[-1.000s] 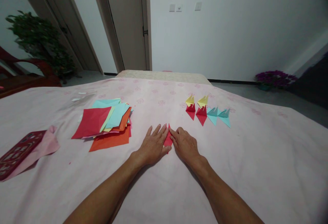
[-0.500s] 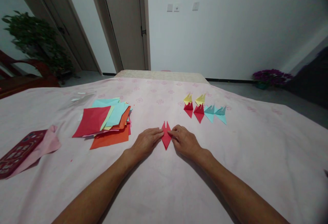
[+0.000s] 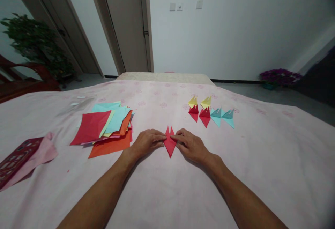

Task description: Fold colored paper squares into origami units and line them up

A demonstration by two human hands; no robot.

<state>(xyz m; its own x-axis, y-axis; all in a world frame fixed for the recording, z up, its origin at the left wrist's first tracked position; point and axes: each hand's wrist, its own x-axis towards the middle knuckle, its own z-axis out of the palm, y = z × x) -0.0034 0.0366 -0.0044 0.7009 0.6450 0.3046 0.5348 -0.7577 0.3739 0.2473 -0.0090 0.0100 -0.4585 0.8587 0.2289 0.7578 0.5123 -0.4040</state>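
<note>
A red origami paper (image 3: pixel 170 148), folded into a narrow diamond with two split points at its far end, lies flat on the cloth in front of me. My left hand (image 3: pixel 146 142) holds its left edge, fingertips pressed onto the paper. From the other side my right hand (image 3: pixel 192 146) grips the right edge, index finger on top and thumb tucked close, partly hidden. Beyond the right hand stand finished-looking paper cranes: two yellow cranes (image 3: pixel 206 102), two red cranes (image 3: pixel 205 117) and two light-blue cranes (image 3: pixel 228 118).
To the left is a loose stack of coloured paper squares (image 3: pixel 91 126). A dark red patterned packet (image 3: pixel 19 157) rests on pink paper (image 3: pixel 43 155) at the far left. Clear plastic with white tabs (image 3: pixel 81 104) lies behind the stack. A pink tablecloth (image 3: pixel 167 194) covers the table.
The right index finger has shifted further over the red paper toward its middle. Both hands stay at its edges. The whole view has tilted slightly.
</note>
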